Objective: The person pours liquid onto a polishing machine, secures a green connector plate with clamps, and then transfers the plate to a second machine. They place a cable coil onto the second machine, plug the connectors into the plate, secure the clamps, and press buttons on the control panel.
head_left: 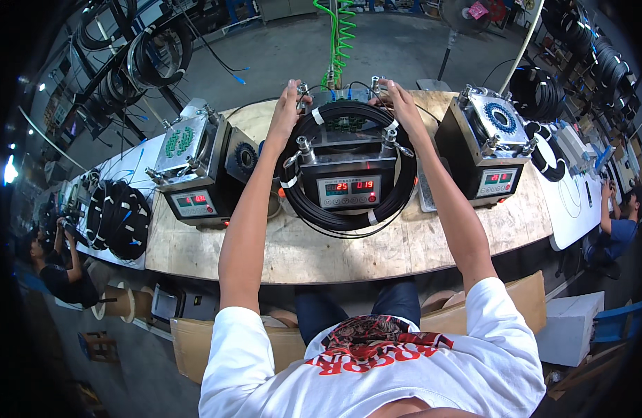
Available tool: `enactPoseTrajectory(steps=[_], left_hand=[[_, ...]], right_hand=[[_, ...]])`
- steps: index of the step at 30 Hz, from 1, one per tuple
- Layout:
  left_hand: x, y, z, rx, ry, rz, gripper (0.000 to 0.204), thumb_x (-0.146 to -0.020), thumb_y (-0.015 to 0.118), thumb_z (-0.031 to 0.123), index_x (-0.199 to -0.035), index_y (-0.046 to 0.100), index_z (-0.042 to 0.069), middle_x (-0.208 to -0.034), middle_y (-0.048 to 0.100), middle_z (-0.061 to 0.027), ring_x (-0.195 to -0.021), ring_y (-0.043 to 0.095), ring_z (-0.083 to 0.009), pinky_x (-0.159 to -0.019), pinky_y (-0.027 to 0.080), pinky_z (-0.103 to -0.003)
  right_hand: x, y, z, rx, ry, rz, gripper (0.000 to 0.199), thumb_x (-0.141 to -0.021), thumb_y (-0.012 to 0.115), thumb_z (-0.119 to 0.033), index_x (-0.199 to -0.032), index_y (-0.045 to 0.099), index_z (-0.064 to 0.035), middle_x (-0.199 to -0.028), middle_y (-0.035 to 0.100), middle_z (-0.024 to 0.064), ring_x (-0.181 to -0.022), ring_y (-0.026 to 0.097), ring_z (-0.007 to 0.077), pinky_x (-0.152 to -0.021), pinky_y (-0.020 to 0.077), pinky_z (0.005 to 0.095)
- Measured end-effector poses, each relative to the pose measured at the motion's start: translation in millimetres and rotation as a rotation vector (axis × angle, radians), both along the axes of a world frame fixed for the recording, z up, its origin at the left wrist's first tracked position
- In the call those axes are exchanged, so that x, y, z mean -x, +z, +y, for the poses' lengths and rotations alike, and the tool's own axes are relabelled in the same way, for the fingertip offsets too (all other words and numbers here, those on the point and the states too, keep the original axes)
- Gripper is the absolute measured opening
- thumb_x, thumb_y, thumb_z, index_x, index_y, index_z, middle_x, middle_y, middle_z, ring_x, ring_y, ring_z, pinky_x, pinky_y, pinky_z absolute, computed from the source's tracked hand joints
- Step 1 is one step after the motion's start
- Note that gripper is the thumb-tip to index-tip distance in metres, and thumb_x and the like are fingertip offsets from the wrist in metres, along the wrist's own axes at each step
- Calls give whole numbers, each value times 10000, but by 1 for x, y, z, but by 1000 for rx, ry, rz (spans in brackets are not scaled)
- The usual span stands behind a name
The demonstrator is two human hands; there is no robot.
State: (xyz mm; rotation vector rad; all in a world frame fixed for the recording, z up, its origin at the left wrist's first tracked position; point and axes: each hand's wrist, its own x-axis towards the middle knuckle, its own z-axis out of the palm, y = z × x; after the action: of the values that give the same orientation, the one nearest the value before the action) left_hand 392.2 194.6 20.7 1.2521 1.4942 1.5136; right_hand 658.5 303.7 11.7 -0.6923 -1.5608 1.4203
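Note:
My left hand (pixel 286 115) is at the far left corner of the middle machine, its fingers closed round a metal clamp knob (pixel 303 90). At the far right corner my right hand (pixel 400 104) has its fingers curled at a matching metal knob (pixel 375 85); the fingertips are partly hidden. Between my forearms a black cable coil (pixel 314 215) loops round the front of the polishing machine (pixel 349 174), bound with white ties. Two nearer knobs stand inside the loop. Blue-tipped connectors show at the machine's far edge. Red digits glow on its front panel.
Similar machines stand at left (pixel 196 174) and right (pixel 484 150) on the wooden table (pixel 397 254). A green spiral hose (pixel 344 42) hangs behind. Black coils (pixel 119 216) lie on the left side table. People sit working at both sides. Cardboard (pixel 502 306) stands below the table.

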Motion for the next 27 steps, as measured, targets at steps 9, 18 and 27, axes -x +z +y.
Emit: enactPoseTrajectory(steps=[9, 18, 27], left_hand=[[-2, 4, -2, -24, 25, 22, 888, -986, 328, 723, -1502, 399, 3, -1000, 645, -47, -790, 488, -137, -734, 424, -275], [-3, 0, 2, -2, 24, -14, 851, -994, 343, 704, -1465, 453, 4, -995, 653, -47, -838, 516, -145, -785, 432, -281], [-7, 4, -3, -17, 37, -48, 815, -1000, 357, 692, -1440, 489, 19, -1004, 658, -56, -867, 558, -125, -739, 445, -262]], right_hand=[[0, 2, 1, -44, -22, -61, 589, -1078, 385, -483, -1314, 563, 26, -900, 718, 118, -771, 631, 130, -752, 494, 279], [-2, 3, 0, 0, -12, -23, 597, -1078, 377, -491, -1325, 557, 22, -911, 711, 131, -775, 640, 144, -720, 501, 278], [-2, 5, -2, -29, -67, -70, 639, -1056, 400, -543, -1283, 597, 21, -868, 707, 114, -762, 622, 130, -721, 491, 275]])
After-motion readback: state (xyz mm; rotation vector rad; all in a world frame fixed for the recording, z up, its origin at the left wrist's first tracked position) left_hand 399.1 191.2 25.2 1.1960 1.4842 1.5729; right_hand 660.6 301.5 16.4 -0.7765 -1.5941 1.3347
